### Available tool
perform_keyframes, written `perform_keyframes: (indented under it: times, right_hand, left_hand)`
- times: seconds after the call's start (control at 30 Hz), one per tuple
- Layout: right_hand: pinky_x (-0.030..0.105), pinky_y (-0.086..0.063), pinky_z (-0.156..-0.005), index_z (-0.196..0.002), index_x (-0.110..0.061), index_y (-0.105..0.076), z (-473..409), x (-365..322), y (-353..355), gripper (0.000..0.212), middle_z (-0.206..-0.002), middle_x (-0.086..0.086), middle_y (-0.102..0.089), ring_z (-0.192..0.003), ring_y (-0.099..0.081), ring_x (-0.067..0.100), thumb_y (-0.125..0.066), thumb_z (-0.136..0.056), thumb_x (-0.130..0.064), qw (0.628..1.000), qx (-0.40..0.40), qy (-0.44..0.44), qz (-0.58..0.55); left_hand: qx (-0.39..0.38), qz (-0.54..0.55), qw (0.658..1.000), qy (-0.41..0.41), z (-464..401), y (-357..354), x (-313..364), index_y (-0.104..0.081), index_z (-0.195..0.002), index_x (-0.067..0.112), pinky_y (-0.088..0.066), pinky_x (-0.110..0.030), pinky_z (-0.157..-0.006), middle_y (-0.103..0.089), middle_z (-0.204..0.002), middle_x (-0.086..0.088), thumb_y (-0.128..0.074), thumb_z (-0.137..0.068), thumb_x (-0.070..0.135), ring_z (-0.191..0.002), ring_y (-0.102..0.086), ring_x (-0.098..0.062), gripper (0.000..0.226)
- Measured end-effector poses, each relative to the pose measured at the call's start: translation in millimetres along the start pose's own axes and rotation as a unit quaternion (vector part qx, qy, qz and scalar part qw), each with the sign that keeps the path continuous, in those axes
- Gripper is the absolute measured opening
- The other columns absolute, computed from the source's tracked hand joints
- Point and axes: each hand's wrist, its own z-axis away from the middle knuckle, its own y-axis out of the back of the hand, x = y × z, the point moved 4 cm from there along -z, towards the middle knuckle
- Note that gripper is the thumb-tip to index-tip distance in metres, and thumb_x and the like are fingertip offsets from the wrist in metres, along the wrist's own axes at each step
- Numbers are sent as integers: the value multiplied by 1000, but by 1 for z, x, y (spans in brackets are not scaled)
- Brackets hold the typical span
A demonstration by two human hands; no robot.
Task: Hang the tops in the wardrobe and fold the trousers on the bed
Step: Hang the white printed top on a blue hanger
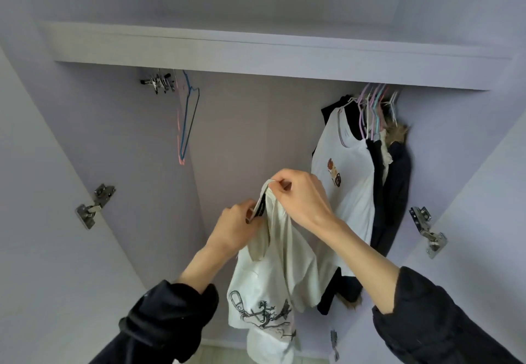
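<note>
I stand at the open wardrobe (pixel 256 50). A cream T-shirt (pixel 273 284) with a dark line drawing hangs between my hands at the centre. My left hand (pixel 237 225) pinches its collar low on the left. My right hand (pixel 299 195) pinches the collar's top edge a little higher. Empty blue and pink hangers (pixel 187 118) hang at the upper left. At the right hang a white T-shirt (pixel 347 181) and dark garments (pixel 395 190) on pastel hangers (pixel 375 107). No hanger shows inside the cream T-shirt.
The wardrobe's top shelf edge runs across the upper view. Both doors stand open, with metal hinges at left (pixel 94 207) and right (pixel 427 229). A fur-trimmed dark coat (pixel 398 135) hangs at the far right. A strip of pale floor (pixel 216 353) shows at the bottom.
</note>
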Motion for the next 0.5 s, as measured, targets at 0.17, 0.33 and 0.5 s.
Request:
perform_keyframes:
  times: [0.17,0.33,0.5]
  right_hand:
    - [28,-44,-66,-86,-21,-69,-10,-2,33,16,-77,-5,-69,-74,-62,19,-54,-88,-23,998,56,16,28]
    - [36,-50,-74,-89,-16,-67,-18,21,46,17,-82,1,-70,-78,-63,24,-50,-91,-18,996,57,-12,66]
    - [36,-42,-80,-99,-11,-57,-20,36,29,16,-94,7,-67,-84,-61,30,-42,-95,-10,972,17,32,233]
  left_hand:
    - [20,-14,999,42,2,6,-19,-48,-64,23,-31,-27,-60,-50,-58,4,-52,-85,9,-65,-44,-26,26]
    - [43,-48,995,82,2,36,-43,-71,-93,18,-40,-24,-77,-71,-93,-3,-57,-88,18,-96,-63,-24,15]
    - [38,-59,991,114,6,60,-46,-73,-98,18,-35,-20,-78,-71,-94,-3,-58,-88,16,-97,-62,-23,18]
